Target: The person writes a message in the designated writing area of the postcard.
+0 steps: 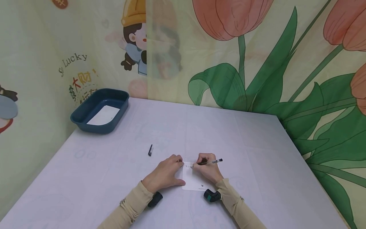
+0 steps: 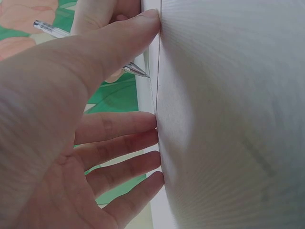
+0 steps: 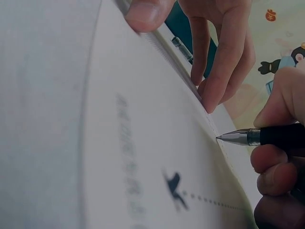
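Note:
A small white sheet of paper lies on the table, with a few handwritten marks near its top and a small dark bird-like print low on it. My right hand pinches a pen with a clear barrel and black grip; in the right wrist view the metal tip of the pen meets the paper. Fingertips and thumb of my left hand rest at the paper's left edge, the fingers fairly straight and spread in the left wrist view.
A black pen cap lies on the table beyond my left hand. At the far left corner stands a dark blue basin with white paper inside. A printed curtain hangs behind the white-covered table.

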### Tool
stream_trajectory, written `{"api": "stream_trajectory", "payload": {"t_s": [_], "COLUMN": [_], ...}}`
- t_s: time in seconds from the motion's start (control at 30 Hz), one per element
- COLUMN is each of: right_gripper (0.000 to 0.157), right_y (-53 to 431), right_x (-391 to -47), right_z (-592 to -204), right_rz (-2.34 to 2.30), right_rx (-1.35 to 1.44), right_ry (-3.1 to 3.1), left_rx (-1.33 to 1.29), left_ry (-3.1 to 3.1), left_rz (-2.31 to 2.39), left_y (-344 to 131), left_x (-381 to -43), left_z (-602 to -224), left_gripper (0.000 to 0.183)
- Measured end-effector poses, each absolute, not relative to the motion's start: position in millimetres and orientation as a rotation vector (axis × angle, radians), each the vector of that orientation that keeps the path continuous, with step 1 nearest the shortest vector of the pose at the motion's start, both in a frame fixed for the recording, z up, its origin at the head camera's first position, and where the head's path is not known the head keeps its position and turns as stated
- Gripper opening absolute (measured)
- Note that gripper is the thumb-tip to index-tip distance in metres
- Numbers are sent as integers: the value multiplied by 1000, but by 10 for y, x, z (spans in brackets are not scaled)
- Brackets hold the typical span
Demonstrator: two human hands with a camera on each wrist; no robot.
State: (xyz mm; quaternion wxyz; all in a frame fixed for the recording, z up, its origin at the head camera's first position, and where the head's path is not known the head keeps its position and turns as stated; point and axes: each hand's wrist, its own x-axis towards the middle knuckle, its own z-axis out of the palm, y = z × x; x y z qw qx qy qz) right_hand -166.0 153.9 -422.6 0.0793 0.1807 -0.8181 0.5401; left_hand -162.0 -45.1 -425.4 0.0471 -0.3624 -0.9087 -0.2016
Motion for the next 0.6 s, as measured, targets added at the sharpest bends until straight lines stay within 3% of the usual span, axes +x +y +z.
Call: {"api": "stream_trajectory", "payload": {"t_s": [0.6], "right_gripper": [20], "right_y": [1528], "right_x": [-1667], "right_z": [-4241], "right_rz": [1686], "right_rx": [517], "right_ry": [-2451], "left_rx": [-1110], "left_ry": [-2768], "left_rz": [-614], "left_y": [-456], "left_x": [-1627], "left_z": [-4261], "left_gripper": [49]}}
